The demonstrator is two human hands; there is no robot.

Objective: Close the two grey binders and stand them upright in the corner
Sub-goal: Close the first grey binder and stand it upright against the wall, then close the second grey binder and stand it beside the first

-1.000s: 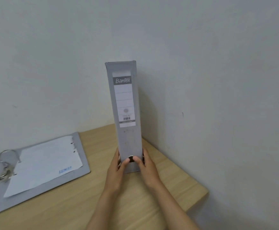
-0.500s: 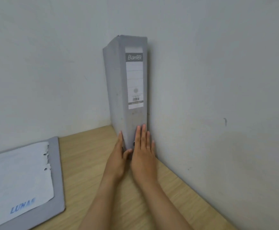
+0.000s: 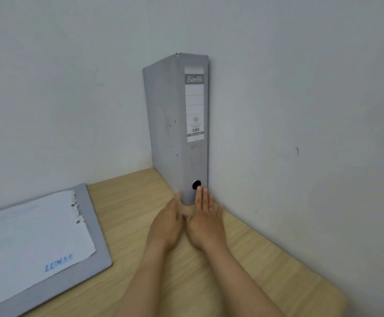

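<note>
While both palms lie flat and open on the wooden desk (image 3: 255,259), nothing is being gripped: the left hand (image 3: 167,221) and right hand (image 3: 206,219) sit side by side, fingers spread, the right fingertips against the spine foot. Straight ahead of them the closed grey binder (image 3: 177,124) stands upright in the corner. Off beyond the left hand, the open binder (image 3: 90,216) lies flat, white paper (image 3: 31,239) on top.

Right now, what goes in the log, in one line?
binder: upright in corner | open binder: flat | left hand, right hand: open at base
</note>
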